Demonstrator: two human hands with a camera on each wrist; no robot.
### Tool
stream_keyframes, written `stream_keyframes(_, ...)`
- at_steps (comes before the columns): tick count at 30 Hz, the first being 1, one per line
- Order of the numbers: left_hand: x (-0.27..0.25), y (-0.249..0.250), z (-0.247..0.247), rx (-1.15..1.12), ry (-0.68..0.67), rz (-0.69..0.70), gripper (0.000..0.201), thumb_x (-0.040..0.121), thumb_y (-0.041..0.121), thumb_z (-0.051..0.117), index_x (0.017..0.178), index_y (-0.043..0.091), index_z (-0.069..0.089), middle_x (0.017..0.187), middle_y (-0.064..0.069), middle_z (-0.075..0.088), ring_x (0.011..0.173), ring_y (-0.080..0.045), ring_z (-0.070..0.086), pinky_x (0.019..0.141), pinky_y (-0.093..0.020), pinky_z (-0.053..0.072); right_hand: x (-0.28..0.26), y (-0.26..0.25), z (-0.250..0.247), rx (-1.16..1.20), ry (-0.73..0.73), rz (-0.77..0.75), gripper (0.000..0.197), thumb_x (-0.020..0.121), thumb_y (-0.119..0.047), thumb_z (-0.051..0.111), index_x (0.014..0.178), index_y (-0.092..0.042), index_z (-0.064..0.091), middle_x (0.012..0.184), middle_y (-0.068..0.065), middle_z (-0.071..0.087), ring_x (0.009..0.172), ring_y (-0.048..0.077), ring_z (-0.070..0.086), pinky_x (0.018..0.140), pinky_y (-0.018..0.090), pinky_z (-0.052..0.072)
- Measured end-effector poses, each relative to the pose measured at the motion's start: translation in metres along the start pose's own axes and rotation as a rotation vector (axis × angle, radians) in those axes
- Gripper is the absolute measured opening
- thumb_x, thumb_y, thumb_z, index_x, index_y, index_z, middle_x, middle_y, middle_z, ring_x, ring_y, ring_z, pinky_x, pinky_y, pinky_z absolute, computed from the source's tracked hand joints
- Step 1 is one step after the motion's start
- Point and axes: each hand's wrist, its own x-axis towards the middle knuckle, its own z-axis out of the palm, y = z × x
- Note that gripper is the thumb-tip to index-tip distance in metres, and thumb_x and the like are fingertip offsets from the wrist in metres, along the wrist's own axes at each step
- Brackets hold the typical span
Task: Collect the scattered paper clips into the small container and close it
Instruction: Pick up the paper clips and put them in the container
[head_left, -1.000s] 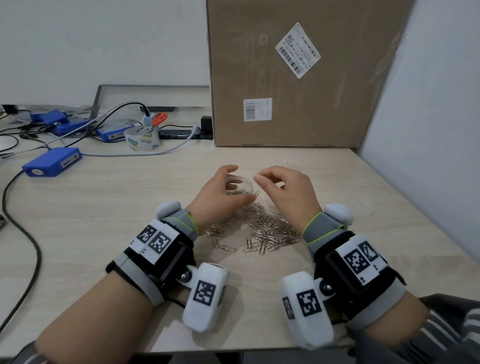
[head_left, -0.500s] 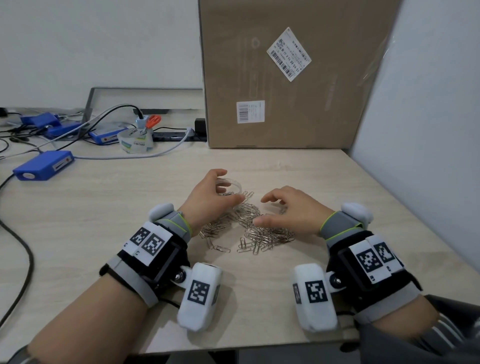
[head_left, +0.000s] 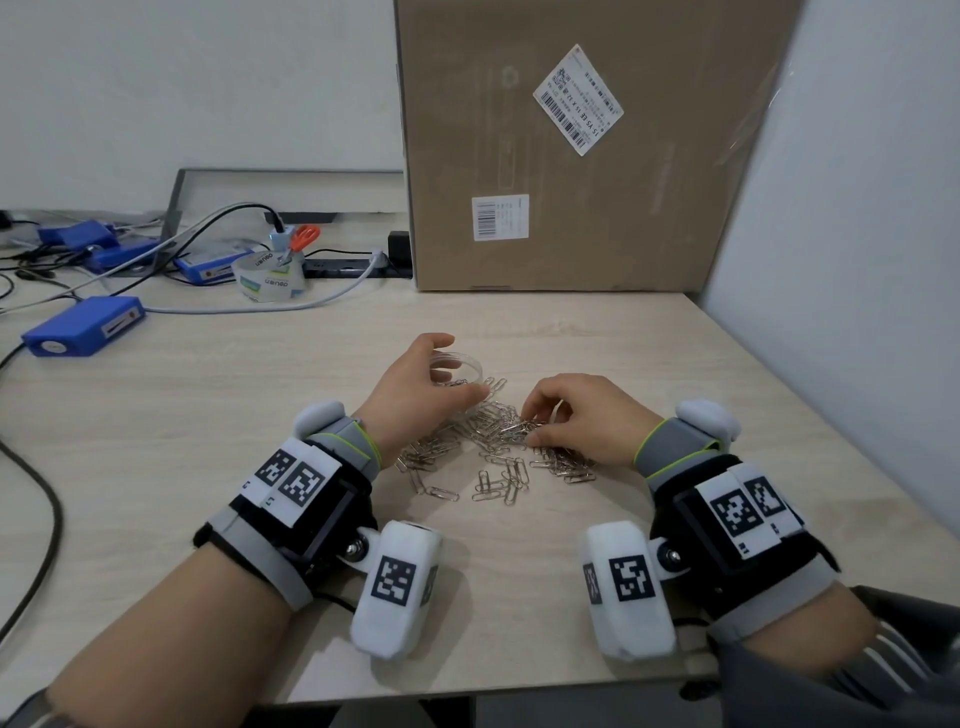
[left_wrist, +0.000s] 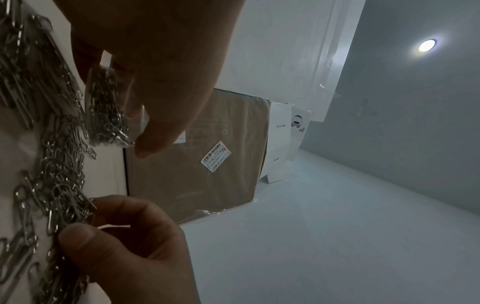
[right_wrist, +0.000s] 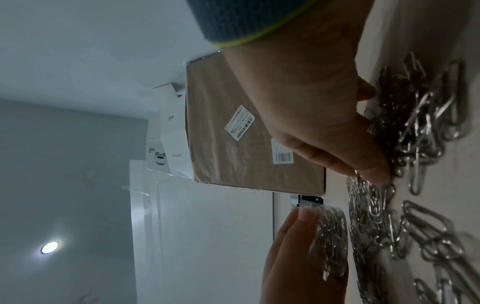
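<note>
A small clear round container (head_left: 470, 366) with some clips inside stands on the desk at the far side of the pile. My left hand (head_left: 441, 374) grips it by the rim, thumb on the near side; the left wrist view shows the container (left_wrist: 103, 107) between those fingers. Silver paper clips (head_left: 493, 452) lie scattered in a loose heap on the light wooden desk (head_left: 260, 415). My right hand (head_left: 530, 428) is down on the right part of the heap and pinches a bunch of clips between thumb and fingers. The right wrist view shows the paper clips (right_wrist: 415, 144) under the fingers (right_wrist: 374, 174).
A big cardboard box (head_left: 571, 156) stands upright behind the work spot, and a white wall panel (head_left: 857, 260) closes the right side. At the back left are blue boxes (head_left: 83, 325), cables (head_left: 218, 306), a tape roll (head_left: 270, 278) and orange-handled scissors (head_left: 304, 236).
My right hand came down from beside the container onto the heap and its fingers have curled onto clips. The left hand stayed on the container.
</note>
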Motion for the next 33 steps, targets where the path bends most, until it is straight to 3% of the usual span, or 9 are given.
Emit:
stream_keyframes(12,-0.001,0.001,0.0,0.015,-0.026,0.007,0.067,0.079,0.026,0.076,0.137,0.019,0.041,0.12,0.002,0.057,0.111,-0.014,0.055,0.092,-0.032,0.05,0.006,0.0,0.002,0.037,0.258,0.06,0.006,0.077,-0.01,0.07,0.081,-0.014,0.071,0.073,0.0,0.064,0.074,0.014,0.06,0.073,0.026,0.049)
stream_keyframes(15,-0.002,0.001,0.0,0.012,-0.035,0.013,0.067,0.079,0.025,0.076,0.137,0.018,0.042,0.12,0.002,0.058,0.11,-0.015,0.055,0.093,-0.033,0.05,0.006,-0.002,0.001,0.106,0.373,0.048,0.004,0.076,-0.009,0.071,0.078,-0.012,0.071,0.071,-0.001,0.063,0.069,0.011,0.058,0.072,0.023,0.049)
stream_keyframes(19,-0.003,0.002,0.001,0.003,-0.079,0.029,0.067,0.078,0.026,0.078,0.134,0.021,0.043,0.117,0.005,0.059,0.11,-0.013,0.057,0.093,-0.031,0.05,0.007,-0.007,0.0,0.294,0.513,0.017,0.006,0.076,-0.009,0.072,0.076,-0.015,0.071,0.067,-0.007,0.063,0.061,0.0,0.056,0.061,0.007,0.046)
stream_keyframes(24,-0.008,0.005,0.006,0.001,-0.201,0.082,0.072,0.076,0.02,0.079,0.136,0.022,0.042,0.118,0.002,0.06,0.113,-0.01,0.056,0.094,-0.027,0.05,0.003,-0.019,-0.001,0.523,0.635,-0.097,0.01,0.076,-0.011,0.073,0.077,-0.02,0.069,0.072,-0.009,0.068,0.065,0.001,0.06,0.065,0.012,0.049)
stream_keyframes(27,-0.01,0.007,0.008,-0.004,-0.281,0.096,0.075,0.076,0.014,0.079,0.138,0.022,0.038,0.12,0.0,0.058,0.115,-0.009,0.054,0.095,-0.026,0.05,0.0,-0.026,-0.003,0.647,0.658,-0.145,0.008,0.077,-0.011,0.073,0.08,-0.019,0.07,0.076,-0.003,0.07,0.072,0.012,0.066,0.071,0.022,0.055)
stream_keyframes(33,-0.011,0.006,0.01,0.039,-0.345,0.16,0.074,0.073,0.018,0.082,0.134,0.027,0.04,0.124,0.003,0.058,0.114,-0.002,0.055,0.096,-0.021,0.048,-0.001,-0.034,0.004,0.771,0.535,-0.2,0.01,0.077,-0.006,0.072,0.082,-0.014,0.07,0.078,0.002,0.07,0.075,0.015,0.066,0.077,0.031,0.057)
